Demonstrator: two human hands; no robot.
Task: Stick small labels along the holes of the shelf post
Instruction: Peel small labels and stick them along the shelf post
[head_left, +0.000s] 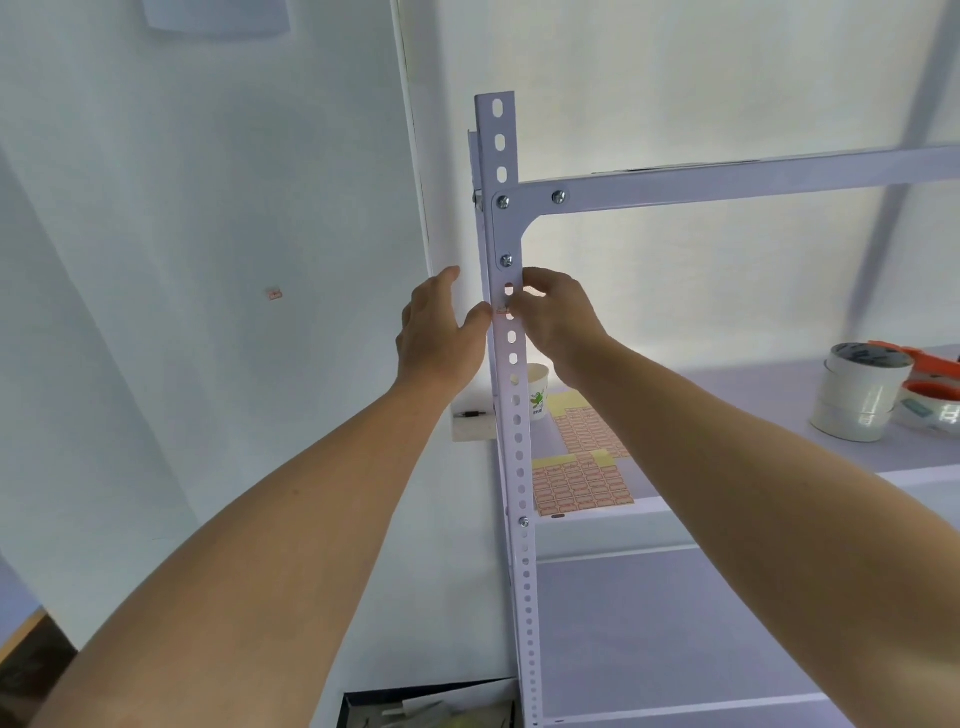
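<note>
Left of the upright shelf post (501, 364), my left hand (436, 332) is loose-fingered, thumb pressing the small label (501, 310), which lies crosswise on the post's face between two holes (509, 287). My right hand (558, 317) curls round the post's right edge, gripping it.

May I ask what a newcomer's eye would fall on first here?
Two bare arms reach up to the white shelf post mid-frame, where the left hand and the right hand, fingers curled, meet at a small label by the holes. Behind, red-printed label sheets lie on the shelf, tape rolls at far right.
</note>
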